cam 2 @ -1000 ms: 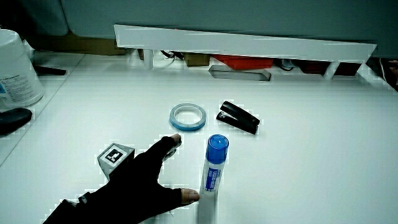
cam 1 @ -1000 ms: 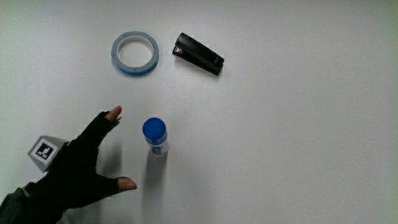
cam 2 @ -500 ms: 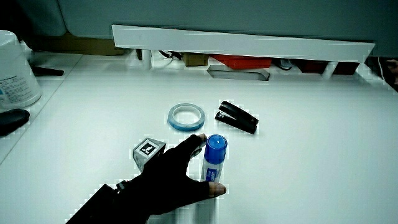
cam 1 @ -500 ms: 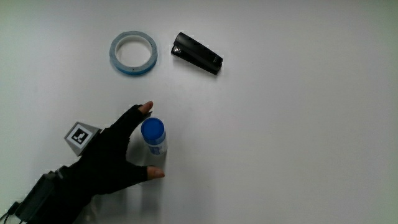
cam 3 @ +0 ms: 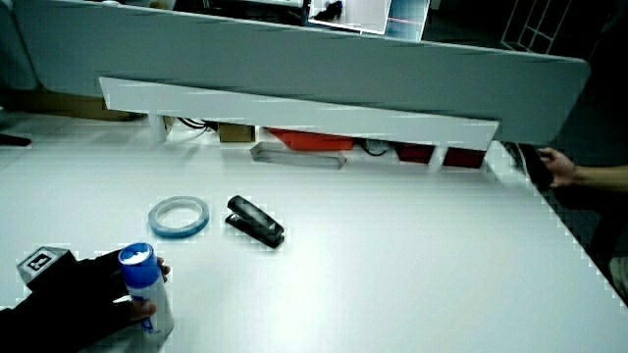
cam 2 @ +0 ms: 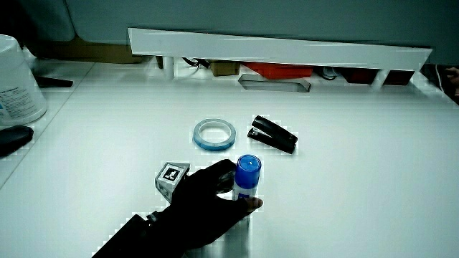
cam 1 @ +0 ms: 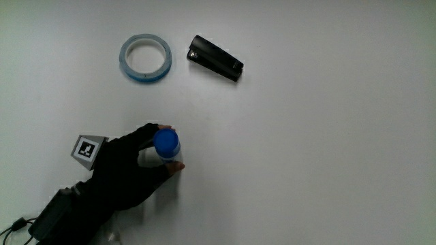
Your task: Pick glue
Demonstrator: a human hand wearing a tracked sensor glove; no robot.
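Note:
The glue stick [cam 1: 167, 144] stands upright on the white table, a white tube with a blue cap [cam 2: 248, 170] [cam 3: 138, 261]. The gloved hand [cam 1: 126, 177] is wrapped around its body, fingers curled on it and the thumb tip [cam 1: 176, 166] pressing the side nearer the person. In both side views the hand [cam 2: 208, 203] [cam 3: 74, 294] covers most of the tube's lower part. The patterned cube [cam 1: 85, 148] sits on the back of the hand.
A blue tape ring [cam 1: 145, 58] and a black stapler [cam 1: 215, 58] lie side by side, farther from the person than the glue. In a side view a white tub [cam 2: 19, 77] stands at the table's edge. A low white partition [cam 3: 294, 113] borders the table.
The hand moved from beside the glue stick onto it and closed its fingers around the tube. The tape ring and stapler stayed put.

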